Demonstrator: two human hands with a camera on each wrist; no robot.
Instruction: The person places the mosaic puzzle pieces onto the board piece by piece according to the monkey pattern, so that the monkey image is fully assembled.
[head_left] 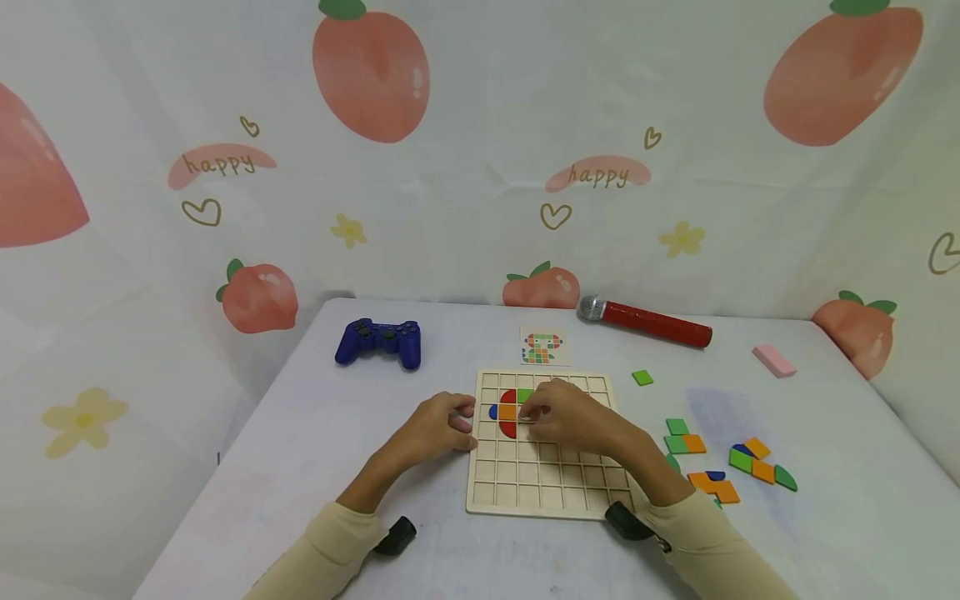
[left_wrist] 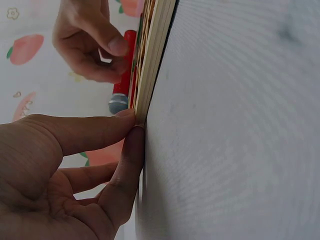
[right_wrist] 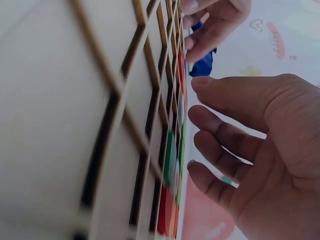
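Note:
A wooden grid board (head_left: 506, 496) lies on the table. At its left edge is my left hand (head_left: 435, 429); the left wrist view shows thumb and index finger (left_wrist: 131, 145) pinching the rim. Over the board's upper middle hovers my right hand (head_left: 573, 417). In the right wrist view its thumb and fingers (right_wrist: 205, 142) stand apart, loosely bent, with nothing seen between them. Beside its fingertips, cells hold red curved pieces (head_left: 509, 429), an orange square (head_left: 507, 412), a blue half-round (head_left: 493, 412) and a green square (head_left: 525, 396). The right hand and forearm hide some cells.
A pattern card (head_left: 545, 357) lies behind the board. Loose tiles (head_left: 762, 472) in green, orange and blue are scattered to the right, with a lone green tile (head_left: 642, 377) behind. Farther back are a blue game controller (head_left: 378, 340), red microphone (head_left: 652, 322) and pink block (head_left: 775, 361).

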